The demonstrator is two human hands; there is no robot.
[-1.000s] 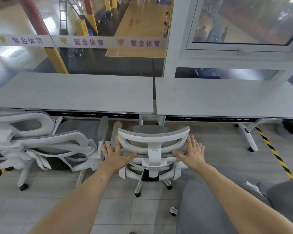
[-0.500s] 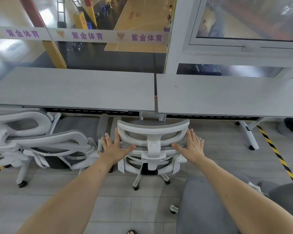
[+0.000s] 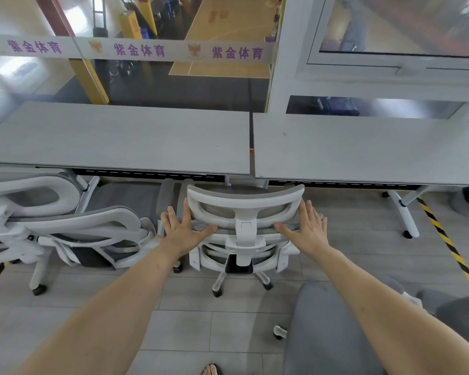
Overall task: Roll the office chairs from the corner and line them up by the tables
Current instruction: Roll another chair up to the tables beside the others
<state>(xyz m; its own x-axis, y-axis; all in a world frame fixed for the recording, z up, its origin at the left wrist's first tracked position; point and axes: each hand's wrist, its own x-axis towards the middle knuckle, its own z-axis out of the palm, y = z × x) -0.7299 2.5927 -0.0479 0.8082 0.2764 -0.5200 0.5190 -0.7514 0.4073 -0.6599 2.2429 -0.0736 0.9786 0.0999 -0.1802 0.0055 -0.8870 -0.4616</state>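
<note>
Both my hands are flat with fingers spread, left hand (image 3: pixel 182 231) and right hand (image 3: pixel 307 230) pressing either side of the chair (image 3: pixel 245 212) back. Ahead of them it's tucked against the worktop (image 3: pixel 146 142) edge, I think.

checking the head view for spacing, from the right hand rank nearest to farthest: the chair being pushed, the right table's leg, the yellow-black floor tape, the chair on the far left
From the right hand:
1. chair being pushed: under the palm, touching.
2. right table's leg: to the right, under the table.
3. yellow-black floor tape: just beyond that leg, further right.
4. far-left chair: past the left hand, at the left edge.
</note>
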